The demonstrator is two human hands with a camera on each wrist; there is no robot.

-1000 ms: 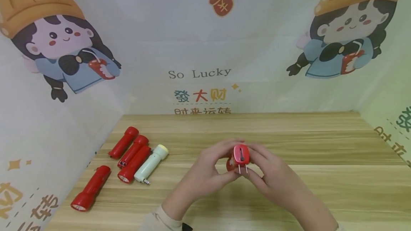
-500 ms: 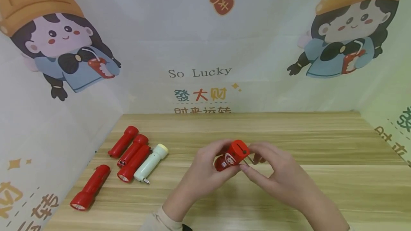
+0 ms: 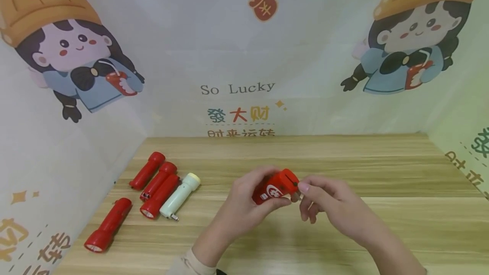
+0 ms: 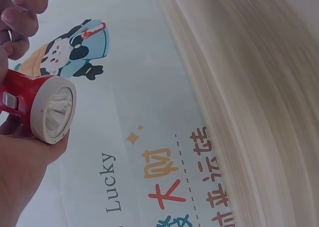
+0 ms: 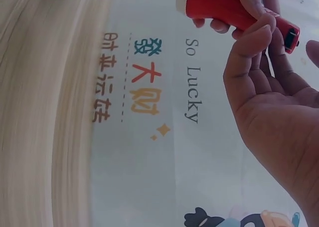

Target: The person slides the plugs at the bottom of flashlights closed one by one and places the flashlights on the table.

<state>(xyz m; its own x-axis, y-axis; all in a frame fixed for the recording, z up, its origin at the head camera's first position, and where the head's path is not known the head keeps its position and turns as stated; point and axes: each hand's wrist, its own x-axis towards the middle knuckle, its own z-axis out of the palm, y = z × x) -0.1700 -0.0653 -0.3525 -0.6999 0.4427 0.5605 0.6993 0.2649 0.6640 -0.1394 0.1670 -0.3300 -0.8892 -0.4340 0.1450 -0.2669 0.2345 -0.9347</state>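
Observation:
My left hand (image 3: 242,209) grips a red flashlight (image 3: 272,191) around its barrel, with the flat, slotted tail end turned up and to the right. In the left wrist view the light's white-rimmed lens (image 4: 56,110) points out past the palm, and a grey switch (image 4: 10,100) shows on its side. My right hand (image 3: 336,205) is at the tail end, thumb close to the metal plug prongs and the other fingers loosely bent beneath. A dark recess (image 5: 291,37) in the tail shows in the right wrist view, between thumb and forefinger, with the thumb apart from it.
On the table's left side lie several red flashlights (image 3: 148,170) and one pale green flashlight (image 3: 179,196) with a plug sticking out. Another red flashlight (image 3: 108,225) lies nearer the front. A printed cloth (image 3: 237,46) walls off the wooden table (image 3: 363,160) behind and at both sides.
The flashlight's tail has turned from facing me to tilting rightward, its prongs swinging right. My right hand has shifted from round the tail to the right, its thumb now over the prongs.

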